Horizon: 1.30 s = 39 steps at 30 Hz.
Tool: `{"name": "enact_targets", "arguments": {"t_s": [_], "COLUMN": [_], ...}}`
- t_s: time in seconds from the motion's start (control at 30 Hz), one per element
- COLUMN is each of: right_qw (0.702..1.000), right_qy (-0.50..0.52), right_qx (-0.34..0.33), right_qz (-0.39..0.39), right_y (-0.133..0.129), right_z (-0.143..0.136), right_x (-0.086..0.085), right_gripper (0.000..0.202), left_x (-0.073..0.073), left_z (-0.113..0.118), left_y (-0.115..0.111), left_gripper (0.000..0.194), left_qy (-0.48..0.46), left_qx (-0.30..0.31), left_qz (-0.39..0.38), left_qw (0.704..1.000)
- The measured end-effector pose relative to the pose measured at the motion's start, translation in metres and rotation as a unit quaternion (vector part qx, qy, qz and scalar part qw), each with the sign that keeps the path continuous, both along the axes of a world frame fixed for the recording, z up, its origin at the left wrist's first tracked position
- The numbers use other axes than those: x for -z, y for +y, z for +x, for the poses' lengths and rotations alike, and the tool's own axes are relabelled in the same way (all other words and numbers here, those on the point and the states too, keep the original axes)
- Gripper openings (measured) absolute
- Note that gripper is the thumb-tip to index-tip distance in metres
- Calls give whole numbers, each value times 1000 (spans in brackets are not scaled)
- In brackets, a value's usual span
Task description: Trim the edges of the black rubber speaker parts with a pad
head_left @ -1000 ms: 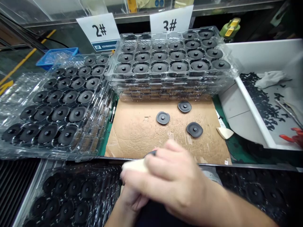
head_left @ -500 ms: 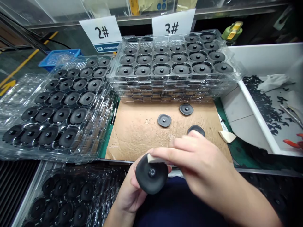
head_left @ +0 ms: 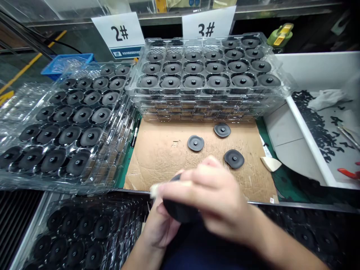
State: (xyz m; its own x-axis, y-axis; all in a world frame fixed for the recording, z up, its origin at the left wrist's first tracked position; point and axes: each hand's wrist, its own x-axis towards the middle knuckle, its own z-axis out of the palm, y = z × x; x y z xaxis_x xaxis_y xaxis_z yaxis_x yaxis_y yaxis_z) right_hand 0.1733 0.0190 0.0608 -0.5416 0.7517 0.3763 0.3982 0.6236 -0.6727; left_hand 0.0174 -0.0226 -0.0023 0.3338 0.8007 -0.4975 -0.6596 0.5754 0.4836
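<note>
My left hand [head_left: 156, 230] is closed on a black rubbery disc [head_left: 179, 212] above the front edge of the cardboard [head_left: 157, 161]. Across the disc's face lies my right hand [head_left: 218, 195], smeared by motion, pinching a small white sponge wedge [head_left: 154, 190] at the disc's left edge. The disc's centre is hidden behind my right fingers. Several like discs rest on the cardboard: one disc [head_left: 195, 143] near the middle, another disc [head_left: 222, 130] farther back, and a third disc [head_left: 234, 159] just beyond my right hand.
Stacked clear trays [head_left: 208, 90] of black discs stand at the back, with more trays [head_left: 92, 153] on the left and below. To the right are a second sponge wedge [head_left: 270, 164] and a white bin [head_left: 309, 150] holding small black pieces and red-handled pliers [head_left: 347, 173].
My right hand has swung left across the disc, carrying the sponge wedge from its top to its left edge. The disc near my right hand is now uncovered.
</note>
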Motion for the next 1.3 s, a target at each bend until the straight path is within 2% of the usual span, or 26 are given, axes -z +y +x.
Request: {"name": "enact_targets", "arguments": {"t_s": [0.07, 0.13, 0.2, 0.27, 0.33, 0.37, 0.43, 0.57, 0.63, 0.7, 0.77, 0.8, 0.87, 0.97, 1.03, 1.1, 1.13, 1.2, 1.3], "right_qw": [993, 976, 967, 966, 967, 967, 964, 961, 978, 993, 997, 997, 996, 996, 999, 998, 997, 995, 993], "right_qy": [-2, -23, -53, -77, -90, -91, -89, 7, 50, 59, 44, 30, 6, 9, 21, 11, -4, -44, -79], "right_qx": [83, 146, 155, 135, 124, 129, 152, 227, 184, 99, 29, 15, 37, 87, 41, -11, -13, 25, 84], "right_qz": [-85, -161, -197, -204, -201, -201, -200, -158, -79, -27, -48, -70, -83, -22, -20, -61, -82, -86, -20], "right_y": [5, 3, -7, -21, -32, -35, -34, -26, -26, -27, -27, -26, -21, -16, -19, -24, -26, -29, -23], "right_z": [10, 21, 28, 29, 28, 28, 27, 14, 1, -11, -19, -21, -25, -25, -20, -8, -2, 8, 14], "right_x": [18, 43, 72, 100, 116, 118, 108, 47, 18, 1, -3, -3, 0, 1, -1, -4, -4, -2, 5], "right_gripper": [28, 28, 28, 28, 27, 27, 28, 32, 35, 34, 29, 27, 26, 31, 31, 29, 29, 31, 35], "left_x": [0, -1, -1, -1, -2, -2, -3, -6, -8, -10, -10, -10, -10, -10, -11, -12, -12, -13, -15], "left_z": [-4, -9, -14, -17, -17, -17, -14, -4, -1, 1, 1, 2, 5, 6, 1, -7, -10, -14, -13], "left_y": [0, 0, -1, 0, 1, 1, 2, 0, -2, -3, -3, -3, -3, -1, 1, 3, 4, 6, 8], "left_gripper": [51, 55, 56, 52, 50, 49, 49, 47, 40, 38, 43, 44, 40, 30, 32, 40, 45, 51, 52], "left_qy": [-7, -24, -43, -54, -63, -66, -69, -48, -40, -34, -22, -17, -18, -49, -60, -60, -57, -49, -32], "left_qx": [-37, -54, -49, -45, -41, -38, -34, -62, -70, -60, -62, -69, -76, -52, -29, -3, 7, 18, 32], "left_qz": [26, 38, 35, 33, 36, 36, 35, 36, 34, 33, 36, 39, 37, 34, 45, 49, 48, 42, 51], "left_qw": [999, 998, 997, 997, 997, 996, 996, 996, 996, 997, 997, 997, 996, 997, 997, 997, 997, 998, 998]}}
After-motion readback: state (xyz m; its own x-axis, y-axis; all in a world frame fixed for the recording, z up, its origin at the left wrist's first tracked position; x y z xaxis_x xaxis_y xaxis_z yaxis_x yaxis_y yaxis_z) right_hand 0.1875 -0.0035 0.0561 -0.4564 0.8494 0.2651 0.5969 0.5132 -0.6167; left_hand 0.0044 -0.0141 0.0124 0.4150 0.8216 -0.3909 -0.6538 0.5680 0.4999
